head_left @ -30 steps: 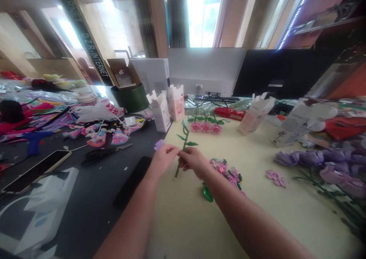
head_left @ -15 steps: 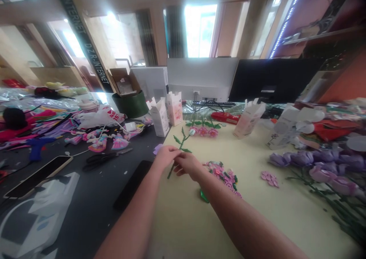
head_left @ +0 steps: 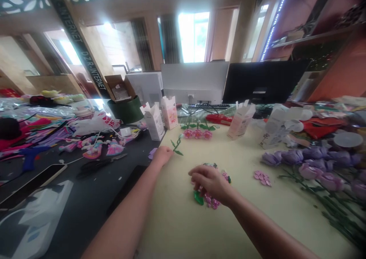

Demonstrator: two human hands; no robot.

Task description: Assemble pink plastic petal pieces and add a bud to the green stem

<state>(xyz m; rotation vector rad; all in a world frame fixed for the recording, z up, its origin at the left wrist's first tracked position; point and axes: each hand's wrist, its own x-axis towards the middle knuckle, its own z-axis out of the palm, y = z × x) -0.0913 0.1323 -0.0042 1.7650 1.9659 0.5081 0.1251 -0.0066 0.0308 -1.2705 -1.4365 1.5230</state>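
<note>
the left hand [head_left: 162,156] is resting at the left edge of the pale yellow tabletop [head_left: 177,224], just beside a green flower stem [head_left: 177,145], its fingers mostly hidden. the right hand [head_left: 210,183] is curling over pink petals [head_left: 213,202] and a green leaf [head_left: 198,198], any pinch unclear. a dark banner [head_left: 85,57] is reading "internet".

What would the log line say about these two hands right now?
left hand: beside green flower stem | right hand: over pink flower pieces | nearby: green leaf
</note>
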